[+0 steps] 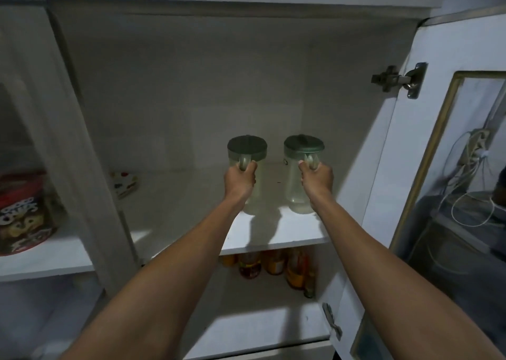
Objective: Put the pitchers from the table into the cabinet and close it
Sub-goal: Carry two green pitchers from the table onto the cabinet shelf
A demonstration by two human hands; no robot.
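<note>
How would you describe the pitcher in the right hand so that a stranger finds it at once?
Look in the open cabinet, on the white shelf above the bottles. Two clear pitchers with green lids stand there side by side. It is the right pitcher, nearer the open door, gripped by the right hand.

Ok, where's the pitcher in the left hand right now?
In the head view, the left pitcher stands on the cabinet's upper shelf, held by its handle in the left hand, just left of the right pitcher.
</note>
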